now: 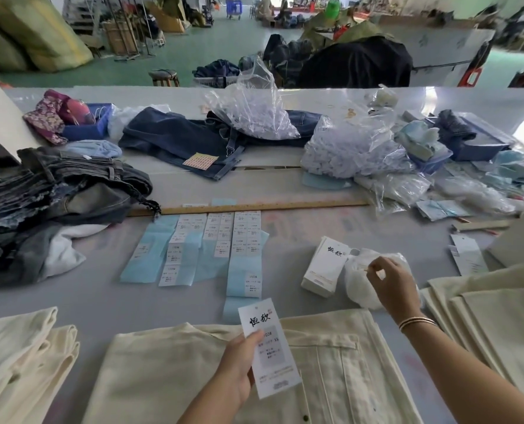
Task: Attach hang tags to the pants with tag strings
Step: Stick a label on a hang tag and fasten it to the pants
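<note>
Cream pants [175,371] lie flat on the grey table in front of me. My left hand [239,365] holds a white hang tag [270,347] with black characters and a size sticker, upright above the pants. My right hand [392,283] reaches into a clear plastic bag of tag strings [358,286] and pinches a thin string at its fingertips. A stack of white hang tags [325,264] sits just left of that bag.
Rows of size stickers on blue backing strips [211,249] lie mid-table below a long wooden ruler [254,206]. Folded cream pants are stacked at left [22,359] and right [484,307]. A pile of dark jeans [56,194] lies at left, with plastic bags [352,148] behind.
</note>
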Motion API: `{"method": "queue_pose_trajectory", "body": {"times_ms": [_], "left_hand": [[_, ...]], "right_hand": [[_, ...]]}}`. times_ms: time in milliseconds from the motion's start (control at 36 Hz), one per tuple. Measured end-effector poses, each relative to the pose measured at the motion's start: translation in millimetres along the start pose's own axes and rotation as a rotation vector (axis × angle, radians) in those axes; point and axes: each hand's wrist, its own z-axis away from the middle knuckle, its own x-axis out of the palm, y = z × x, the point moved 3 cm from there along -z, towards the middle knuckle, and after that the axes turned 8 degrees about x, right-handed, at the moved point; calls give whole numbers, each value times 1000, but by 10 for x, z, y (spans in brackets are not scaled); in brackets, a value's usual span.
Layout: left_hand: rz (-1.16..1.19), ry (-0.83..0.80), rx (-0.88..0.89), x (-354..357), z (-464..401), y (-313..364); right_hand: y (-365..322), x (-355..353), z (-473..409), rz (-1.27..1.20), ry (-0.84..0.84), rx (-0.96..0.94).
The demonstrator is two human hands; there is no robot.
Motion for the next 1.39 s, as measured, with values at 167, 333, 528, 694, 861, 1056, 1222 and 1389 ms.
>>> {"method": "queue_pose_trajectory", "body": {"times_ms": [167,333,528,694,861,1056,1222,1389], "left_hand": [[-89,-46,58,67,54,30],[-603,-294,285,493,-10,101],[-1195,-603,710,1244,-195,185],[-1330,-629,683,1774,-500,198],[-1349,-639,766,1918,-627,105],[-1527,-626,1002,1975,-716,35],[-1574,-478,1091,2109,-674,120],[-1525,-470,1027,2111,-726,102]], "right_hand": [[111,163,-73,-344,-165,443],[91,163,-133,-411,-273,505],[-4,64,-198,-341,-418,375],[43,60,-213,-263,-591,341],[-48,-79,-231,-161,-523,169],[-200,-237,-271,-605,-409,231],[-147,-150,-241,-444,-475,246],[-324,-156,-162,-427,-548,120]]}}
